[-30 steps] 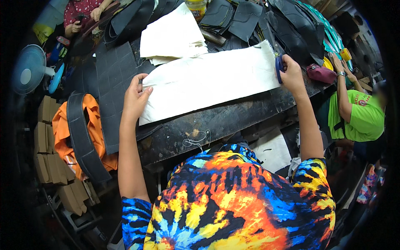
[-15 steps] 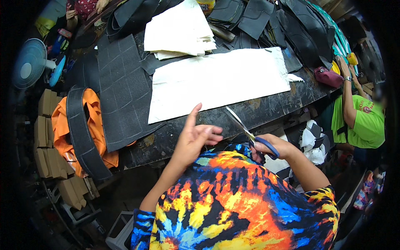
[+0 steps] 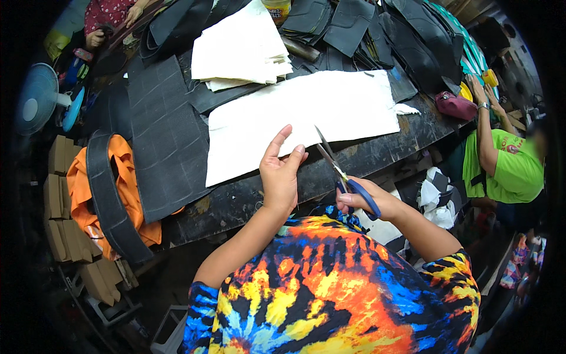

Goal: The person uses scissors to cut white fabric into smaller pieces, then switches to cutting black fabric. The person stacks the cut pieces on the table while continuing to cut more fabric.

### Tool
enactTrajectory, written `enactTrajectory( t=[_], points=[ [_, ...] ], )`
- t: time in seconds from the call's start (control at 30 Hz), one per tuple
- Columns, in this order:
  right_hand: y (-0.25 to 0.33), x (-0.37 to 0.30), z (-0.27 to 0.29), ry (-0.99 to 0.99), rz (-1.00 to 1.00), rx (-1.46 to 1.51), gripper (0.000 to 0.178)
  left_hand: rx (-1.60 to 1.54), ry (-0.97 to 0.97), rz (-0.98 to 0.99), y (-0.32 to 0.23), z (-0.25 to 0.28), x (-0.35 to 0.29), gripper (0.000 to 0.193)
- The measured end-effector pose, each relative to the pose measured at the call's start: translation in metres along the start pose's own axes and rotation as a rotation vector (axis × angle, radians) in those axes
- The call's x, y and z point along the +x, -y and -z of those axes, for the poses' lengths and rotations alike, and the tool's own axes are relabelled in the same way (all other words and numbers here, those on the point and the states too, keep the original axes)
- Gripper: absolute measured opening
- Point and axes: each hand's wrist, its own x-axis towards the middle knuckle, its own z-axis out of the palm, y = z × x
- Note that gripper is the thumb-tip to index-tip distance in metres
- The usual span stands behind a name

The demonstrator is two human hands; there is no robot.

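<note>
A long white cloth (image 3: 253, 133) lies across the front of the dark work table. My left hand (image 3: 282, 174) is at the cloth's near edge, its index finger stretched over the white surface and its thumb held apart; the other fingers are mostly hidden. In my right hand (image 3: 377, 200) is a pair of scissors (image 3: 333, 160) with dark blue handles. Its blades point away from me, slightly parted, and the tips overlap the cloth's front edge in view. Whether they touch the cloth I cannot tell.
Behind the cloth sits a stack of white cloth pieces (image 3: 242, 47). Black sheet pieces (image 3: 351, 26) cover the far side, and a black marked sheet (image 3: 162, 135) hangs over the left edge beside orange fabric (image 3: 121, 159). A person in green (image 3: 507, 162) works at the right.
My left hand has moved up and slightly right onto the cloth's near edge. The scissors have swung toward the cloth, their tips rising over its edge. The whole view has shifted a little.
</note>
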Motion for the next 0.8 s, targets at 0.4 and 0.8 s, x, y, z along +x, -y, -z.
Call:
enactTrajectory(
  t=[0.4, 0.8],
  points=[
    [0.004, 0.006, -0.017, -0.133, -0.057, 0.019, 0.027, 0.087, 0.011, -0.122, 0.002, 0.001, -0.004, 0.051],
    [0.029, 0.027, -0.01, -0.101, -0.065, -0.06, 0.024, 0.068, 0.07, -0.152, 0.005, 0.0, -0.015, 0.049]
  ],
)
